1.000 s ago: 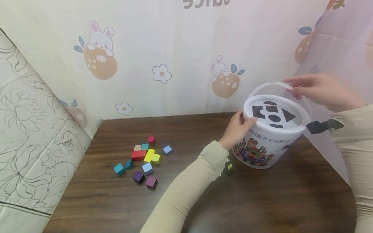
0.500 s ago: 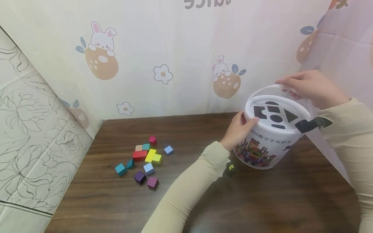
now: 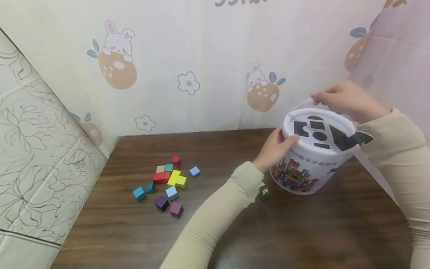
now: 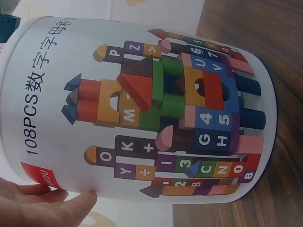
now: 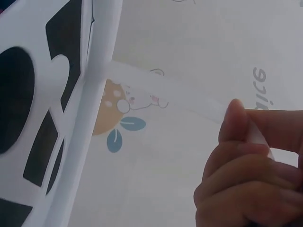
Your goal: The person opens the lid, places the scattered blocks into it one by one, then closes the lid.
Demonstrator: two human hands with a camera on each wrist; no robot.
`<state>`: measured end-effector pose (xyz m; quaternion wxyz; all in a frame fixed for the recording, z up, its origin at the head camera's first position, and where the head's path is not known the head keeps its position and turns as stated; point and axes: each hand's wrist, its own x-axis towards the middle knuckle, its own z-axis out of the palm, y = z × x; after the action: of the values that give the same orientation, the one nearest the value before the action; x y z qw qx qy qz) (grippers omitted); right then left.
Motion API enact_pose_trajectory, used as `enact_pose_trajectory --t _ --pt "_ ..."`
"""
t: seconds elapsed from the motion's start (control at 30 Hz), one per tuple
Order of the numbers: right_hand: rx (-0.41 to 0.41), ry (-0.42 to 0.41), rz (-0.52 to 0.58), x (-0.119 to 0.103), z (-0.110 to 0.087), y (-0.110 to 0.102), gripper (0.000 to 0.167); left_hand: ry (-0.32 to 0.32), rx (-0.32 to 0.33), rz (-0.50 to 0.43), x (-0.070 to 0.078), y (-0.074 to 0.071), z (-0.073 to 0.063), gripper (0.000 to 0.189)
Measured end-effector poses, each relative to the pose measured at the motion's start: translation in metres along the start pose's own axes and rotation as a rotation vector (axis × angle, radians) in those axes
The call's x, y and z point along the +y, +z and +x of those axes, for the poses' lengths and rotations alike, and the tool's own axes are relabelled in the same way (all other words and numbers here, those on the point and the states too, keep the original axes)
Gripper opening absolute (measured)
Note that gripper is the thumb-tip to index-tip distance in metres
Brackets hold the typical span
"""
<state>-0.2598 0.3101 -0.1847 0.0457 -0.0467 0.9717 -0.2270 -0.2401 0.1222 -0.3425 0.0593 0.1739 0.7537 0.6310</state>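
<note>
A white bucket printed with a colourful block castle stands upright on the table's right side. Its white lid has several dark shaped cutouts. My left hand rests against the bucket's left side, thumb lying at the lid's rim and fingers around the side; the left wrist view shows its fingertips touching the wall. With thumb and forefinger, my right hand pinches the thin translucent handle and holds it raised above the lid's back. The other right fingers are curled below. The bucket's contents are hidden.
Several small coloured blocks lie at the left middle of the wooden table, among them a red block, a purple cube and a red cylinder. A patterned curtain hangs behind. A black strap dangles over the lid.
My right hand has moved left and tightened from loosely bent fingers to a pinch on the handle. My left hand and the bucket have stayed nearly in place.
</note>
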Motion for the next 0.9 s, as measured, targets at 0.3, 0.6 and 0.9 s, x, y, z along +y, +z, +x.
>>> enact_pose_trajectory --t 0.3,0.6,0.9 --pt "0.02 -0.027 0.06 -0.011 0.002 0.003 0.054 -0.019 -0.006 0.023 -0.001 -0.013 -0.005 0.06" --pt "0.055 -0.086 0.122 -0.036 -0.004 0.012 0.045 -0.016 -0.01 0.01 0.0 -0.043 -0.019 0.07" --pt "0.04 -0.168 0.169 -0.074 -0.012 0.029 0.04 -0.024 0.015 0.012 0.001 -0.081 -0.044 0.078"
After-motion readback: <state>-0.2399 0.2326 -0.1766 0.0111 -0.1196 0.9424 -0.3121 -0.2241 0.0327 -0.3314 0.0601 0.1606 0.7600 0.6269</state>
